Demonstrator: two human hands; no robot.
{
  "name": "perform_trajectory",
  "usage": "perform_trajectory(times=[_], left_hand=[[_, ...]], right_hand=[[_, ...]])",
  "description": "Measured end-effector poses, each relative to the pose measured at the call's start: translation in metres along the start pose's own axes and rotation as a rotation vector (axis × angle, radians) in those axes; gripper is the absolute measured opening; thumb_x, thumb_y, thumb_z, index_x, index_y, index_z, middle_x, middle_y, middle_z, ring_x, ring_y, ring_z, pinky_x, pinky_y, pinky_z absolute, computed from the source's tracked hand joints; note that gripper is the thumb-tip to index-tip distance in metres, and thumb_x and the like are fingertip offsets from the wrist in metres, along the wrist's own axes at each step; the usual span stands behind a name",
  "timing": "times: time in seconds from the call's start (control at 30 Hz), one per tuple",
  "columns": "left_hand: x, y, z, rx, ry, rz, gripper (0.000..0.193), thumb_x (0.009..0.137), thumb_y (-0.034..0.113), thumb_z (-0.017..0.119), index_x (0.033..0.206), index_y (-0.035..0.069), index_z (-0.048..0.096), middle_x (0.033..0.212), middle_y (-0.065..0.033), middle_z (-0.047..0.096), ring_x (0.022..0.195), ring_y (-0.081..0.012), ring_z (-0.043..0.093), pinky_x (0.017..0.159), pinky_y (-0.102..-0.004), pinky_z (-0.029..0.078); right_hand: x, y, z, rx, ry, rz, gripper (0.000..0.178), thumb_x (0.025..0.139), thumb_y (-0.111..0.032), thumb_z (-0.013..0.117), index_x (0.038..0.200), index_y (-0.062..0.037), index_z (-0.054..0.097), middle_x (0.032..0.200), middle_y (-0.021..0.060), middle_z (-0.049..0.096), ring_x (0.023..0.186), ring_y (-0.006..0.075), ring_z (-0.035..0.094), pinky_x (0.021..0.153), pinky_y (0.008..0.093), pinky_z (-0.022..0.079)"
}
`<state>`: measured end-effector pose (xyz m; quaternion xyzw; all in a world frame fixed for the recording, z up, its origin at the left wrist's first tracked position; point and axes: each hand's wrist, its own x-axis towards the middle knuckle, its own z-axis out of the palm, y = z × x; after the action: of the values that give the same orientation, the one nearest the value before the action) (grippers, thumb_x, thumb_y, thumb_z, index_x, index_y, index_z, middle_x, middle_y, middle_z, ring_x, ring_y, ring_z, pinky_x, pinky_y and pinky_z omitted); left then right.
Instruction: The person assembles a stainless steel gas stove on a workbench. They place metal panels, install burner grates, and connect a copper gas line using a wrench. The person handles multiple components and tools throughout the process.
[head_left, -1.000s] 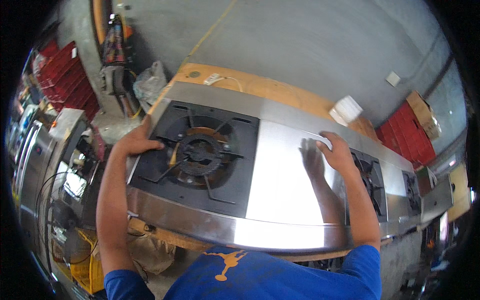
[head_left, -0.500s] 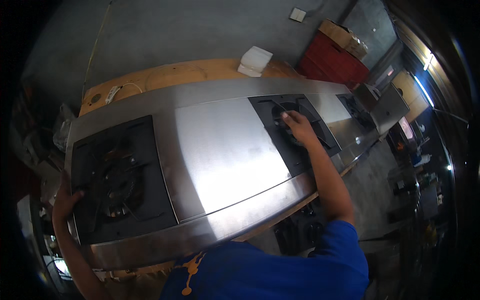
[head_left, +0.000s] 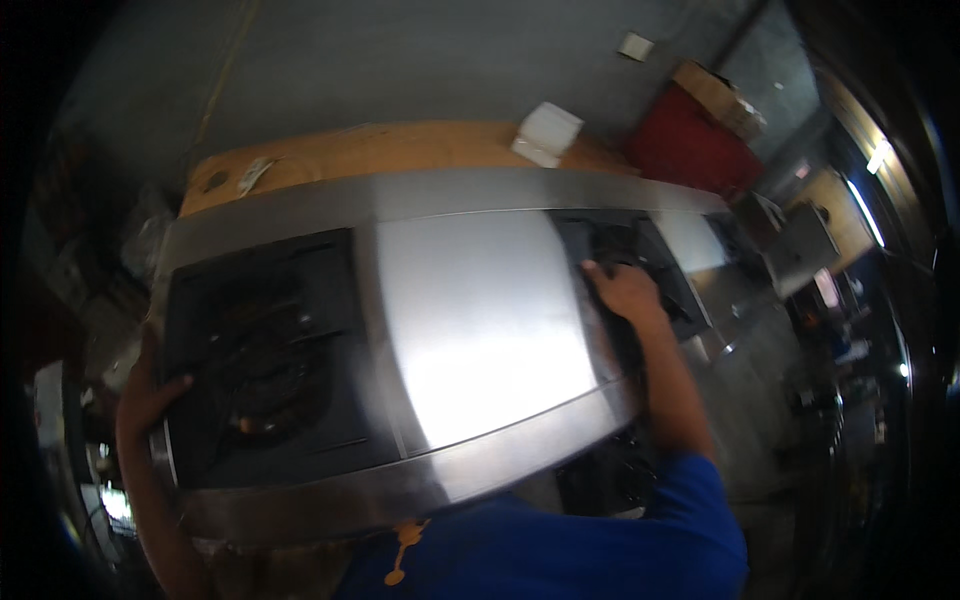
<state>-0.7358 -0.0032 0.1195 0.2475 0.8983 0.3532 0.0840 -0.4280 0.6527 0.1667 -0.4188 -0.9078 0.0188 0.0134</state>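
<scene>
A long stainless-steel gas stove top (head_left: 470, 320) lies across the view, tilted, with black burner grates at its left (head_left: 260, 350) and right (head_left: 625, 255). My left hand (head_left: 148, 390) grips the stove's left edge, thumb on the black burner panel. My right hand (head_left: 622, 290) grips inside the right burner opening, fingers curled over its rim. Both forearms come up from the lower edge, the right one in a blue sleeve.
Behind the stove is a wooden bench top (head_left: 400, 150) with a white box (head_left: 548, 133) on it. A red crate (head_left: 690, 135) with a cardboard box stands at the back right. Other steel stove tops (head_left: 790, 250) lie to the right.
My view has swung to the right. My right hand has gone from the shiny middle panel to the right burner opening. My left hand has slid to the stove's left edge.
</scene>
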Motion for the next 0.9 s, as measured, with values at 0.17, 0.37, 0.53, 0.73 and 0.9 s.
perform_trajectory(times=[0.17,0.37,0.53,0.73,0.9], left_hand=[[-0.010,0.017,0.003,0.081,0.117,-0.093,0.114,0.069,0.027,0.082,0.154,-0.007,0.014,0.150,-0.0308,0.040,0.142,-0.0340,0.040,0.116,-0.0365,0.030],[-0.007,0.039,0.012,0.100,0.136,-0.185,0.113,0.065,0.023,0.083,0.153,-0.009,0.019,0.147,-0.0323,0.043,0.140,-0.0340,0.043,0.115,-0.0371,0.033],[-0.006,0.047,0.012,0.007,0.121,-0.312,0.109,0.064,0.017,0.080,0.152,-0.009,0.022,0.148,-0.0304,0.042,0.140,-0.0328,0.043,0.115,-0.0371,0.034],[-0.007,0.065,0.013,0.103,0.183,-0.262,0.107,0.065,0.016,0.080,0.153,-0.006,0.023,0.148,-0.0292,0.044,0.139,-0.0333,0.044,0.114,-0.0376,0.034],[-0.008,0.052,0.013,0.080,0.178,-0.227,0.108,0.065,0.024,0.082,0.152,-0.007,0.026,0.142,-0.0309,0.050,0.132,-0.0340,0.052,0.109,-0.0382,0.040]], right_hand=[[0.001,-0.009,-0.006,0.015,0.090,-0.244,0.059,0.093,-0.053,0.055,0.115,0.0013,0.066,0.103,0.0310,0.066,0.100,0.0463,0.064,0.088,0.0494,0.050],[0.015,0.002,0.010,-0.139,0.113,-0.226,0.054,0.093,-0.049,0.057,0.092,0.0040,0.069,0.085,0.0312,0.066,0.085,0.0474,0.065,0.077,0.0512,0.050],[0.015,0.012,0.020,-0.023,0.227,-0.353,0.057,0.092,-0.048,0.059,0.076,0.0058,0.067,0.078,0.0308,0.064,0.078,0.0482,0.064,0.072,0.0521,0.050],[0.013,0.006,0.013,-0.018,0.182,-0.327,0.052,0.091,-0.046,0.061,0.084,0.0046,0.068,0.080,0.0304,0.066,0.080,0.0470,0.066,0.074,0.0512,0.053],[0.009,-0.002,0.013,0.005,0.296,-0.360,0.057,0.093,-0.046,0.057,0.121,0.0026,0.064,0.114,0.0313,0.065,0.102,0.0437,0.065,0.090,0.0471,0.052]])
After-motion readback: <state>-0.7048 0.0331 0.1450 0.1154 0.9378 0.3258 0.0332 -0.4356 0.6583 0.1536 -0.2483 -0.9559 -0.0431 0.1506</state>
